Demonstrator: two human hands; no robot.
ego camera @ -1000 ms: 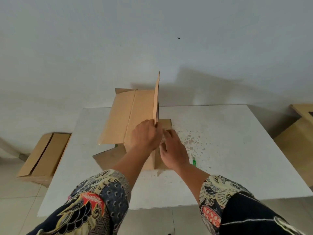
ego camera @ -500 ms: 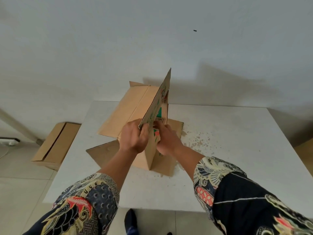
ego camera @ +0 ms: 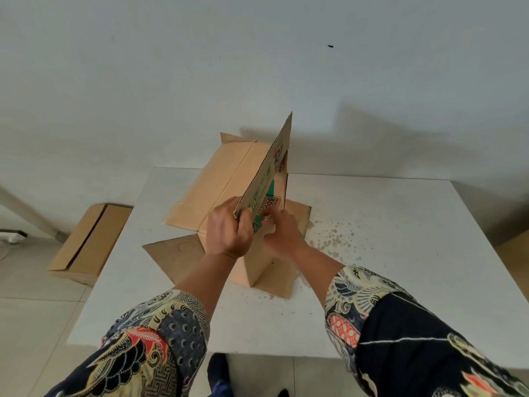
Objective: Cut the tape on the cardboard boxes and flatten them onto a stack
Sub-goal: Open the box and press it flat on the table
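Right at centre frame, a cardboard box (ego camera: pixel 229 193) sits half-opened on the white table (ego camera: pixel 386 253), its plain brown panels splayed toward the upper left while one flap (ego camera: pixel 267 173) stands steeply raised, tilted up toward the wall (ego camera: pixel 171 67), its printed side (green and red markings, a "500" just legible) facing right. The left hand (ego camera: pixel 229 233) grips the near lower corner of that flap, fingers curled round the corrugated edge. The right hand (ego camera: pixel 282 233) is just beside it, fingers tucked in against the printed face below the flap; they look bent round something there, but whether they pinch the cardboard or only press it I cannot tell. Another flap (ego camera: pixel 174 256) lies flat on the table at lower left of the box, and one more pokes out on the right, next to a patch of brownish speckles (ego camera: pixel 335 239) on the tabletop. Both forearms come up from the bottom of the frame in dark patterned sleeves (ego camera: pixel 160 345). At left of frame, on the tiled floor (ego camera: pixel 34 310), a flattened cardboard box (ego camera: pixel 88 242) lies beside the table.
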